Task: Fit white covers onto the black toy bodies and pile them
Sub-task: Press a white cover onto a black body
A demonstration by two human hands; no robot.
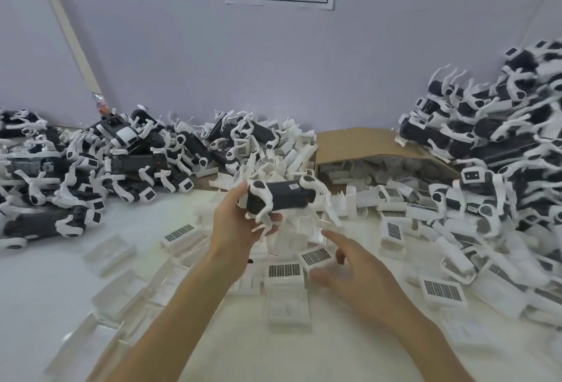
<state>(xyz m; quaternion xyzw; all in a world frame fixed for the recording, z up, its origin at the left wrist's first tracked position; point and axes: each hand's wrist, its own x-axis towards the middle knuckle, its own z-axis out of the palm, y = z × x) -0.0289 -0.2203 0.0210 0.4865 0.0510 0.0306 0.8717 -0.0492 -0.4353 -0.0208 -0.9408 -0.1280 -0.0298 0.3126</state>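
1. Left hand grasps a black toy body, fingers curled round its near end. It is held clear of the table, uncovered black side upward, ready for fitting.
2. Right hand is empty, fingers spread loosely over a grid-topped white cover; motion blur hides whether they touch.
3. Loose covers spill from the cardboard box, within easy reach.
4. Toy piles flank the workspace: left pile, right pile.

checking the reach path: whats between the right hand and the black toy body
Head view: loose white covers lie between the right hand and the black toy body.
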